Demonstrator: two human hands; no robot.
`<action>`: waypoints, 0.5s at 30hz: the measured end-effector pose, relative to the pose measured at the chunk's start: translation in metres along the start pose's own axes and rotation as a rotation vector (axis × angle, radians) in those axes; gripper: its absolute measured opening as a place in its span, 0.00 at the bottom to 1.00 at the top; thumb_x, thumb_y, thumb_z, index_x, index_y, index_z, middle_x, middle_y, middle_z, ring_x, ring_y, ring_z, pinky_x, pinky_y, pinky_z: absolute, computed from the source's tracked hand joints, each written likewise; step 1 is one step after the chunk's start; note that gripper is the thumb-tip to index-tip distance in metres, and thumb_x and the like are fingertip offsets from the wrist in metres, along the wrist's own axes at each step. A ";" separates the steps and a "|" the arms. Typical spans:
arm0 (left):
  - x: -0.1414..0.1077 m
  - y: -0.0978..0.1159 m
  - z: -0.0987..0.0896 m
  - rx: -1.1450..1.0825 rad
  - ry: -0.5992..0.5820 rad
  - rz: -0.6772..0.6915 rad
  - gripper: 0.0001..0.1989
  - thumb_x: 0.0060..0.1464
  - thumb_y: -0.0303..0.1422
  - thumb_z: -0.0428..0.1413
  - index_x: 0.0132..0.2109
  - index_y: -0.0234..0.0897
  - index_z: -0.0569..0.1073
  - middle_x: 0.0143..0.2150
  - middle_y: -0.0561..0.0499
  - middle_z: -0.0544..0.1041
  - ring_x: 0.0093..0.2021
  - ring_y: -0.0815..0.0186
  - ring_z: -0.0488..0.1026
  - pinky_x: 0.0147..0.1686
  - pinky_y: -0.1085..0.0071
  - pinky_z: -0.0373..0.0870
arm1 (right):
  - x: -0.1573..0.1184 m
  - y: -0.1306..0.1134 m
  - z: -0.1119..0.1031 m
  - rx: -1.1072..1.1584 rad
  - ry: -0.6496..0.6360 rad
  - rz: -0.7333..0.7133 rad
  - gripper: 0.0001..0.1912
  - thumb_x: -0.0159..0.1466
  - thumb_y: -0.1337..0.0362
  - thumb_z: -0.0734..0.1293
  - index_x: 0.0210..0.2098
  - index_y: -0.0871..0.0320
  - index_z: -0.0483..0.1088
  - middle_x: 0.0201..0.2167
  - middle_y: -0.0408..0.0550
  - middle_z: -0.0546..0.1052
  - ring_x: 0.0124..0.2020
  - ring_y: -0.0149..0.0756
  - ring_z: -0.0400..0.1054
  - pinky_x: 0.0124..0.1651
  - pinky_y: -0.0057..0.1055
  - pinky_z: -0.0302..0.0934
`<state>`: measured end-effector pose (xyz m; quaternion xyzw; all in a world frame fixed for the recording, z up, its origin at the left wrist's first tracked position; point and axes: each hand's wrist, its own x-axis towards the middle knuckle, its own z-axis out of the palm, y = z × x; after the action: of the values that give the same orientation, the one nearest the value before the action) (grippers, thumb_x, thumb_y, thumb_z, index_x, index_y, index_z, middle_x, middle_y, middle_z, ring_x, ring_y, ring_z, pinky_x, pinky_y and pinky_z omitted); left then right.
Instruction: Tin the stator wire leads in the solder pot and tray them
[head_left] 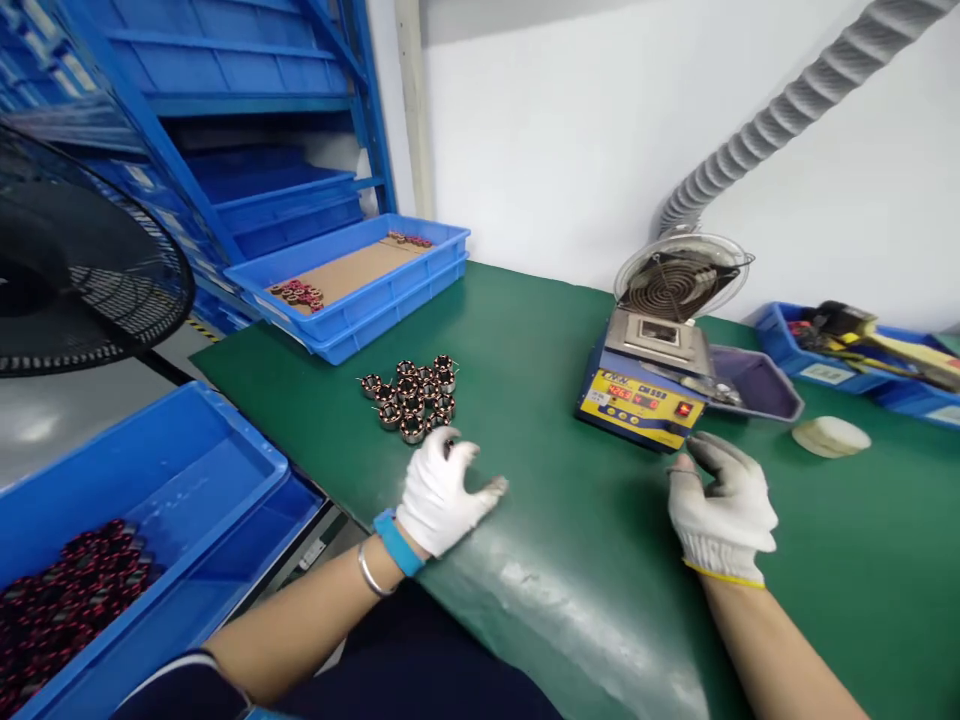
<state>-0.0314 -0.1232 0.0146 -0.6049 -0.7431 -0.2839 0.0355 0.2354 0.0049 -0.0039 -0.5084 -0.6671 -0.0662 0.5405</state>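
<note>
Left fingers: spread apart, curved, in white cloth glove, lower centre
Right fingers: curled, right of centre; cannot tell whether touching
Coils: coppery rings, clustered left of centre
Tabletop: smooth, glossy green

- The white-gloved left hand sits at 7 o'clock, back upward, fingers bent towards 1 o'clock.
- Its thumb stretches towards 2 o'clock, well apart from the fingers.
- The left forearm enters bare from 7 to 8 o'clock.
- The white-gloved right hand sits at 4 o'clock, fingers curled, thumb upright near them.
- The bare right forearm slants up from 5 o'clock.
</note>
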 end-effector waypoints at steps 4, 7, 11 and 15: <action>-0.004 -0.017 -0.008 0.070 -0.111 -0.180 0.21 0.49 0.49 0.58 0.45 0.40 0.72 0.53 0.43 0.65 0.42 0.55 0.74 0.41 0.60 0.72 | -0.005 -0.007 0.003 0.058 -0.002 -0.078 0.12 0.59 0.61 0.63 0.37 0.62 0.73 0.40 0.57 0.76 0.43 0.44 0.73 0.49 0.43 0.68; -0.007 -0.017 -0.009 0.037 -0.098 -0.214 0.20 0.49 0.50 0.57 0.41 0.39 0.71 0.54 0.44 0.64 0.42 0.58 0.75 0.41 0.62 0.72 | -0.014 -0.014 0.000 0.098 -0.053 -0.108 0.11 0.60 0.62 0.63 0.38 0.61 0.73 0.40 0.55 0.77 0.43 0.42 0.73 0.48 0.40 0.69; 0.002 -0.014 -0.011 0.071 -0.076 -0.387 0.29 0.44 0.55 0.58 0.47 0.39 0.67 0.54 0.43 0.65 0.41 0.55 0.75 0.40 0.61 0.71 | -0.023 -0.023 -0.004 0.179 -0.177 -0.198 0.09 0.61 0.64 0.63 0.38 0.57 0.72 0.41 0.50 0.77 0.41 0.38 0.73 0.44 0.34 0.70; 0.018 -0.011 -0.013 0.175 -0.171 -0.434 0.29 0.47 0.56 0.54 0.47 0.39 0.66 0.49 0.41 0.70 0.45 0.48 0.74 0.42 0.57 0.70 | -0.023 -0.024 -0.001 0.254 -0.234 -0.204 0.09 0.61 0.64 0.62 0.38 0.57 0.72 0.41 0.50 0.77 0.40 0.38 0.73 0.43 0.33 0.70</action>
<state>-0.0505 -0.1147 0.0288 -0.4476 -0.8777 -0.1672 -0.0372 0.2158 -0.0215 -0.0107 -0.3702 -0.7762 0.0236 0.5097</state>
